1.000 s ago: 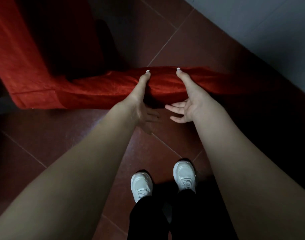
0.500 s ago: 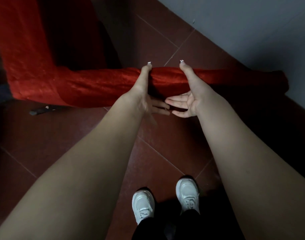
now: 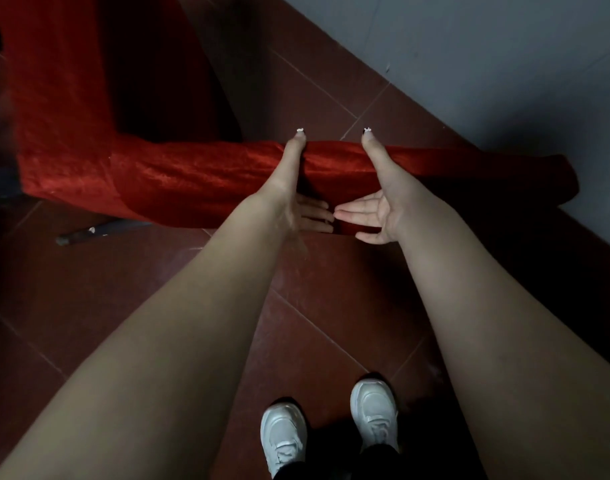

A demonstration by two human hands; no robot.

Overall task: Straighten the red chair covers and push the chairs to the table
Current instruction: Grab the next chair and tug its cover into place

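Head view shows, from above, the top of a chair back dressed in the red cover, which runs from left to right across the middle of the scene, with the grey wall near behind its right end. The left hand and the right hand are both on this top part, close to each other. Each thumb lies stretched over the upper edge, and the fingers are straight and flat against the near face of the cover, pointing toward each other. So nothing is pinched; the hands press more than they grip.

The cover looks like soft, shiny velvet, and I judge it is light and slides easily on the frame under it. Pulling on the cloth alone would probably only wrinkle it again. The chair itself seems stiff and not very heavy; one dark leg shows under the hem at the left. The firm top rail under the cloth looks like the better hold, with the hands a little more apart so the chair does not turn on the smooth floor tiles. More red cloth hangs at the far left; I cannot tell what it belongs to.
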